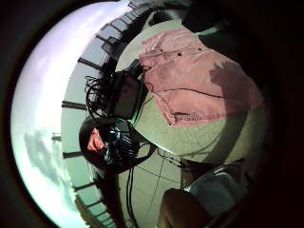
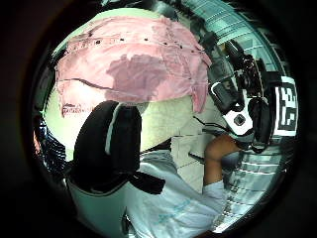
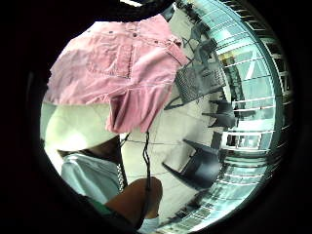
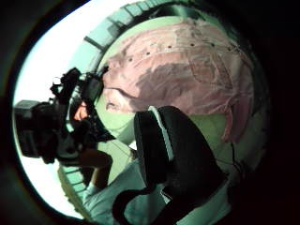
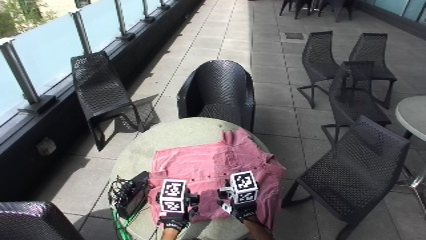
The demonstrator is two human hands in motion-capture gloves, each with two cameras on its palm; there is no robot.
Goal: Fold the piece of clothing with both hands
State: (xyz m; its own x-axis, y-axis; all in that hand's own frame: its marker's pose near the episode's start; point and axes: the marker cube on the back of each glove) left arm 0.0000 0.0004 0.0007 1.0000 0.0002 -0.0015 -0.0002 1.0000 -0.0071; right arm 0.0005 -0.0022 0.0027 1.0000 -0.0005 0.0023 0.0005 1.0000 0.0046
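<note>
The 2 hands hover over the near edge of the pink shirt, the left hand (image 5: 174, 218) beside the right hand (image 5: 241, 212); whether either grip is open or closed cannot be told. The pink shirt (image 5: 213, 167) lies spread flat on the round desk (image 5: 174, 135), 1 side hanging over its edge. A black device (image 5: 132, 194) with cables sits beside the shirt.

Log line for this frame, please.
stage: pre-fold | pink button-up shirt: spread flat on round table | left hand, right hand: above near edge | grip: unclear
</note>
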